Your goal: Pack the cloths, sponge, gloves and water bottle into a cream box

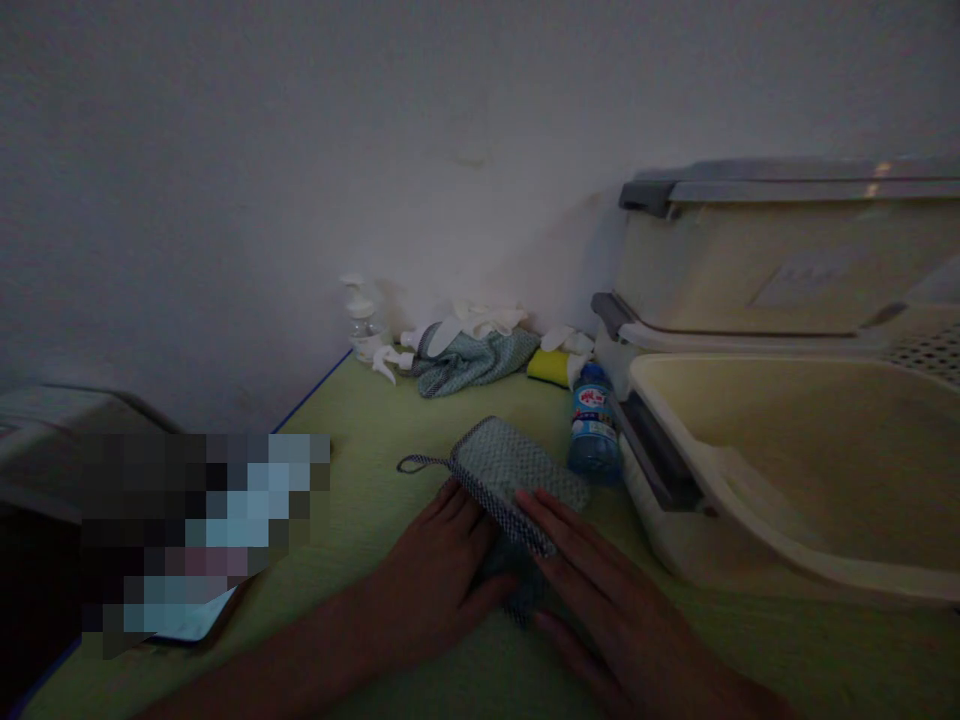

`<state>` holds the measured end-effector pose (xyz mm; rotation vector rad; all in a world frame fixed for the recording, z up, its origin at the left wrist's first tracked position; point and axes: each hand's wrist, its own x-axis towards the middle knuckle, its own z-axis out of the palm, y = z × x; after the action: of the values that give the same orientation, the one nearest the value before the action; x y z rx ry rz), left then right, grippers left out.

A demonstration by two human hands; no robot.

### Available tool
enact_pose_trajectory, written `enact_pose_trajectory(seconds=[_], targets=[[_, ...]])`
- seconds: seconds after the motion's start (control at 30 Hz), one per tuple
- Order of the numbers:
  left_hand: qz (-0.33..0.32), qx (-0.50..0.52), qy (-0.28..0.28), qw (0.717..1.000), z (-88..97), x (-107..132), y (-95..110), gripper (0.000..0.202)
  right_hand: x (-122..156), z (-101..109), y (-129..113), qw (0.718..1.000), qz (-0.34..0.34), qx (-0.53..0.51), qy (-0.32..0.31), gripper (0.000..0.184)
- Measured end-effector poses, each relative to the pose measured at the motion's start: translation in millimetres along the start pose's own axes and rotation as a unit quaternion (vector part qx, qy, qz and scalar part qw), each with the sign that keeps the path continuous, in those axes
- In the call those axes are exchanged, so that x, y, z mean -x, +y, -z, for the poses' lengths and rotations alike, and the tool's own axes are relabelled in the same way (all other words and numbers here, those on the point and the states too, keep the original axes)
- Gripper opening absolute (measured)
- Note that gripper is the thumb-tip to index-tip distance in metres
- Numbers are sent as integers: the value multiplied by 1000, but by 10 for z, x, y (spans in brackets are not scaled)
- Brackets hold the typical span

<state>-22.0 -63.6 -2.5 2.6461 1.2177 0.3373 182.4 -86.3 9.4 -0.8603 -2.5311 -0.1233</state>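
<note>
No word, brand or number can be read with certainty; lettering shows only as small, blurred marks. The clearest is on a blue plastic bottle (596,455) standing beside the open storage bin (660,515) on the right: its wraparound label (592,408) has a white oval with red characters too small to make out, and a darker band with tiny marks below. A clear pump bottle (363,328) near the wall carries a pale label, its print illegible. On the upper storage box (697,265), a faint rectangular patch (802,278) shows indistinct marks.
</note>
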Motion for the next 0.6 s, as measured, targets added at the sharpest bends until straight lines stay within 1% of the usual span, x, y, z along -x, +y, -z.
enact_pose_trajectory(seconds=[0.1, 0.2, 0.27, 0.37, 0.43, 0.5, 0.6], targets=[[21, 25, -9, 999, 56, 59, -24, 31, -28, 44, -7, 999, 45, 13, -3, 28], [25, 44, -20, 999, 84, 95, -59, 23, -42, 52, -27, 997, 70, 14, -12, 30], [17, 58, -17, 998, 88, 96, -79, 22, -31, 17, -52, 998, 65, 0, -3, 31], [10, 85, -15, 996, 111, 83, -98, 23, 4, -72, -94, 999, 28, -24, 35, 34], [11, 123, -18, 992, 159, 74, -109, 24, 19, -109, -109, 998, 8, -30, 52, 33], [30, 184, -18, 982, 229, 66, -126, 27, 15, -101, -105, 999, 11, -29, 32, 30], [104, 294, -3, 950, 321, 44, -162, 34, -15, -32, -70, 998, 28, -42, -34, 26]])
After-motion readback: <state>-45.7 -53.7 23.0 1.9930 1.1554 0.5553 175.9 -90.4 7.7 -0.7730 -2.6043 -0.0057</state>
